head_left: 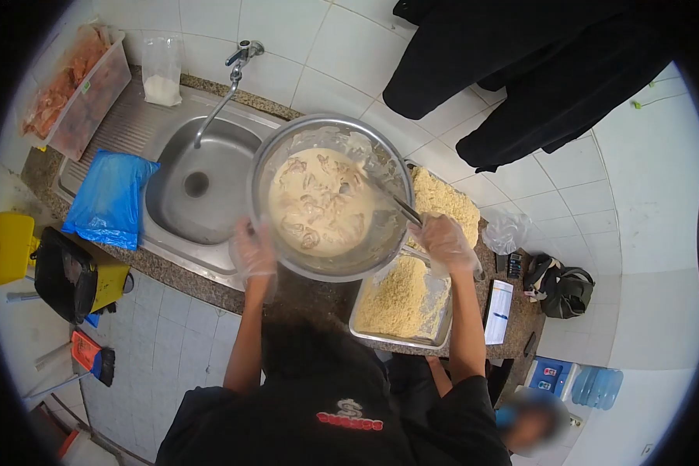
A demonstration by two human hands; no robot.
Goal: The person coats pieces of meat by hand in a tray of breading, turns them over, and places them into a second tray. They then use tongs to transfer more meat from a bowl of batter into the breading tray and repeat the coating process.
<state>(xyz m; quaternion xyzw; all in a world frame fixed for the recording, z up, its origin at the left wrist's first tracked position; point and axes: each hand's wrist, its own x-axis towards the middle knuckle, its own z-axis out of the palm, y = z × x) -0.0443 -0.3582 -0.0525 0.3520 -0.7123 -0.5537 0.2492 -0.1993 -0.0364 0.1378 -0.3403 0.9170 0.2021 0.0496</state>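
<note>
A large metal bowl (330, 274) holds pale, creamy batter (303, 206) with several pieces of what looks like raw meat in it. My right hand (445, 239), in a clear plastic glove, is closed around a long-handled metal utensil (400, 203). Its shaft slants over the bowl's right side and its far end is down in the batter, so its shape is hidden. Also gloved, my left hand (254, 250) is at the bowl's lower left rim, its fingers apart and somewhat blurred. Below my right hand, a metal tray (355, 320) contains yellowish crumbs (400, 299).
Left of the bowl lies a sink (175, 175) with a tap (224, 101), a blue bag (110, 199) and a bin of raw meat (93, 105). More crumbs (443, 202) lie behind the right rim. Dark clothes (520, 70) hang above. A person (532, 419) is at lower right.
</note>
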